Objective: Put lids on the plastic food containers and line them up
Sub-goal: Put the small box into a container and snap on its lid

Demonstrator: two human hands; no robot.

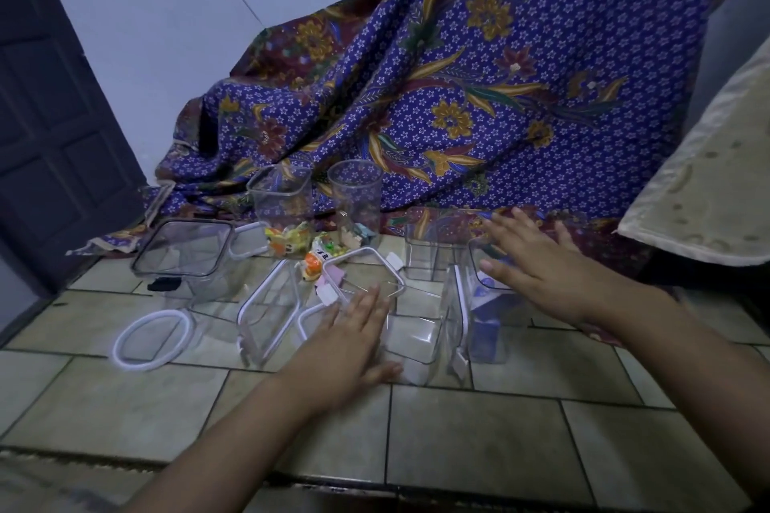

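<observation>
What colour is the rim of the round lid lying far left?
White rim on the round lid, clear centre; head view.

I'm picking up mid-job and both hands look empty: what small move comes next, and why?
Probably lower the left hand onto the square lid lying just beyond its fingertips and take a grip on it. Both it and the right hand are spread flat and hold nothing, and the clear containers, such as the tall round one at the back, stand open.

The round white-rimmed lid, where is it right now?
In the head view, the round lid lies flat on the tiled floor at far left, left of the left hand.
</observation>
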